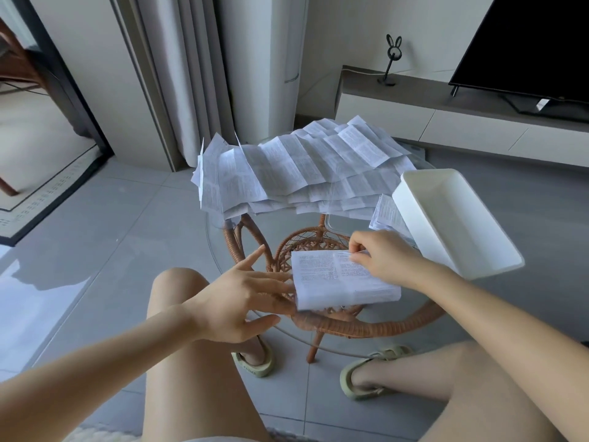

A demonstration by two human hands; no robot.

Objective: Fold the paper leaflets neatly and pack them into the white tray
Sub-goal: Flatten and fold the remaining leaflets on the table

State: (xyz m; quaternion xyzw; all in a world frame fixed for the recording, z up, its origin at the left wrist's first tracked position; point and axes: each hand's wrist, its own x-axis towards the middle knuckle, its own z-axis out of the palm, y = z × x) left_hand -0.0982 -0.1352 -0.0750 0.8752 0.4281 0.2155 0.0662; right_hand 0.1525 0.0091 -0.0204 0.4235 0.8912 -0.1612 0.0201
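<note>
A glass-topped rattan table (pixel 357 328) is carrying a spread of unfolded leaflets (pixel 296 167), a folded leaflet (pixel 331 282) and a tilted white tray (pixel 452 224).

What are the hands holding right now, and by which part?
The right hand pinches the folded leaflet at its far edge. The left hand grips nothing; its straight fingers touch the leaflet's left edge.

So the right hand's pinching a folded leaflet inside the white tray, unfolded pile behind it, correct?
Not quite. The folded leaflet lies on the glass table beside the white tray, not inside it. The right hand does pinch it, and the unfolded pile sits behind, as the head view shows.
</note>
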